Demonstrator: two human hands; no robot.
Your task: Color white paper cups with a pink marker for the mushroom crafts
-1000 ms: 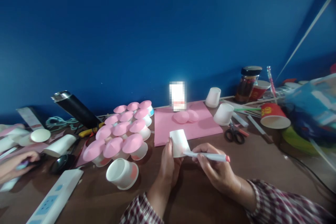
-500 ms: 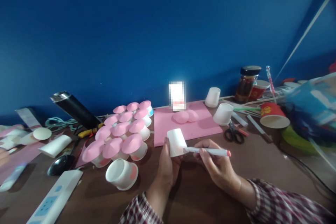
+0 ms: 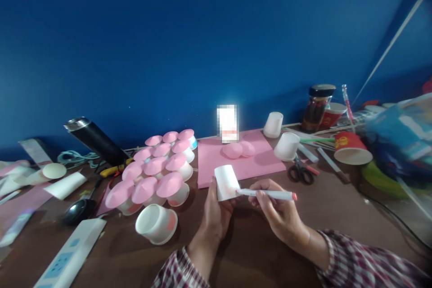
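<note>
My left hand [image 3: 216,213] holds a small white paper cup [image 3: 227,182] upside down above the brown table [image 3: 111,261]. My right hand [image 3: 278,211] grips a white marker with a pink end cap [image 3: 270,195], and its tip touches the cup's side, where a faint pink patch shows. A cluster of white cups topped with pink paper cones [image 3: 158,166] stands to the left. One white cup with a pink mark [image 3: 157,223] lies on its side in front of them.
A pink paper sheet [image 3: 216,162] with two pink cones lies behind the hands. Scissors [image 3: 301,172], upturned white cups [image 3: 286,146], a red cup [image 3: 351,148] and a jar [image 3: 317,108] are at the right. A power strip [image 3: 70,254], black flask [image 3: 94,139] and scraps fill the left.
The other person's hand at the far left edge has withdrawn out of view. My hands lifted the cup and marker slightly; pink colour now shows on the cup.
</note>
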